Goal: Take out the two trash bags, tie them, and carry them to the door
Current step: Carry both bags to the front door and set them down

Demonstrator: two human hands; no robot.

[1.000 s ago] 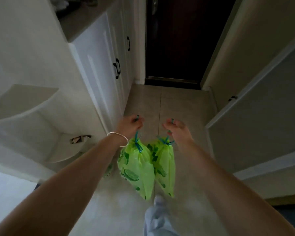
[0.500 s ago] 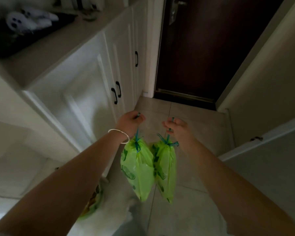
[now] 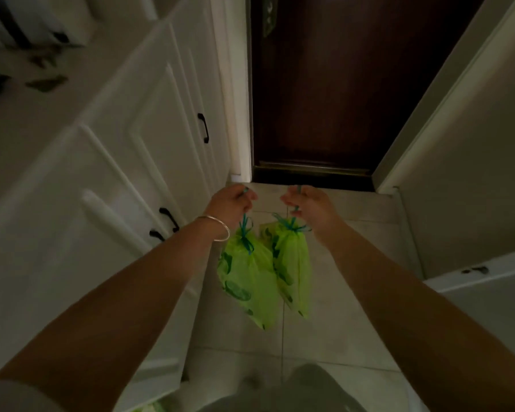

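Two bright green trash bags hang side by side in front of me, each closed at the neck with a blue drawstring. My left hand (image 3: pixel 231 203), with a thin bracelet on the wrist, grips the drawstring of the left bag (image 3: pixel 247 281). My right hand (image 3: pixel 309 205) grips the drawstring of the right bag (image 3: pixel 293 269). The bags touch each other and hang clear of the tiled floor (image 3: pixel 339 322). The dark brown door (image 3: pixel 333 84) stands shut straight ahead, a short step beyond my hands.
White cabinets (image 3: pixel 116 173) with black handles line the left side of the narrow hallway. A pale wall and a white door panel (image 3: pixel 473 203) close in the right side. My leg (image 3: pixel 304 391) shows at the bottom edge.
I have walked forward along the hallway; the door is much closer and fills more of the view. Both hands still carry the bags in the same way.
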